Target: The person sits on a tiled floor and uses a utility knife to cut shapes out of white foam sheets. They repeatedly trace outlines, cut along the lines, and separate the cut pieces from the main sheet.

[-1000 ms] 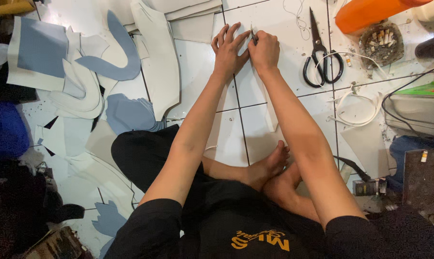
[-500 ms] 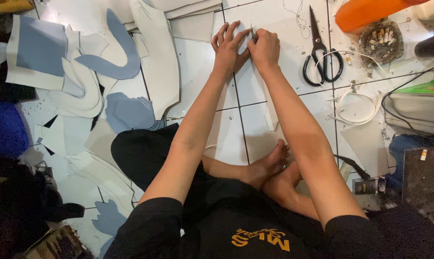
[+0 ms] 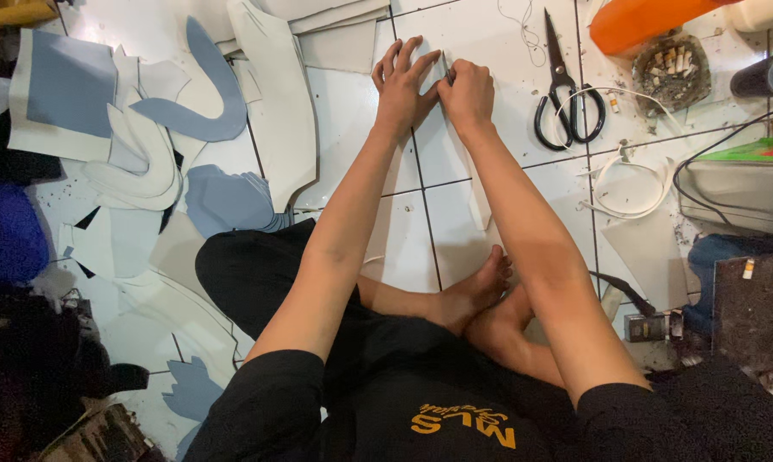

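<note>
Change since earlier frame: hands barely shifted. Left hand [image 3: 401,85], fingers spread flat, pins a white cut sheet piece [image 3: 455,141] to the tiled floor; right hand [image 3: 468,92], fingers closed on a thin tool, works its edge, apparently unfinished. Black-handled scissors [image 3: 564,94] lie idle beyond, right of the sheet.

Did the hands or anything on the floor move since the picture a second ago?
Hardly anything moved. The left hand is still spread flat on the white piece on the tiled floor, and the right hand still pinches a thin tool against it. The black scissors, ashtray and blue and white cut shapes lie where they were.
</note>
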